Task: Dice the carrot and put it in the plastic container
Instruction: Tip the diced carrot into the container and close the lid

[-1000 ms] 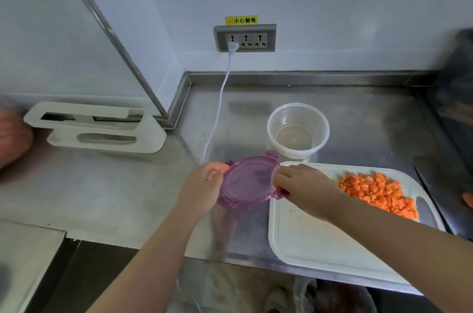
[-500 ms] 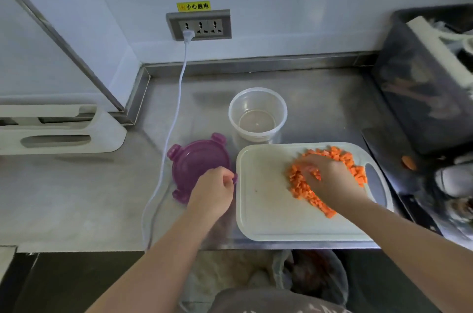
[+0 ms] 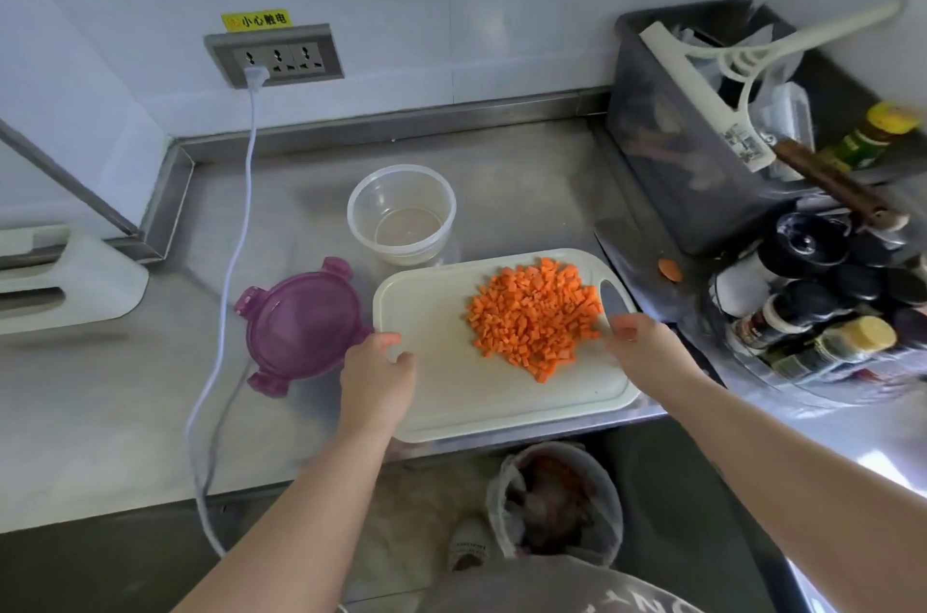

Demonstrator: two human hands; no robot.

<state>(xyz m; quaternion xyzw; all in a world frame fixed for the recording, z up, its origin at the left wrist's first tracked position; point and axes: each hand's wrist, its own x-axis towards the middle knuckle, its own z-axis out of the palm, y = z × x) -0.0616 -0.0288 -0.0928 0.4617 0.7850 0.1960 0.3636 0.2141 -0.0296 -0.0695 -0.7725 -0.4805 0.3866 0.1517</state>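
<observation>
White cord (image 3: 236, 261), purple lid (image 3: 301, 324), seasoning bottles (image 3: 822, 311).

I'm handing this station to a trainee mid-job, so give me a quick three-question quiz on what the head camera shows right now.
1. True or false: the plastic container already holds diced carrot.
2. Where does the purple lid lie? A) on the container B) flat on the counter to the left of the cutting board C) on the board
3. What is each hand doing at the board?

Key
1. False. The container looks empty of carrot; the diced carrot is heaped on the board.
2. B.
3. The left hand sits at the board's left edge and the right hand at its right edge, near the handle hole. Whether the fingers grip it is unclear.
</observation>
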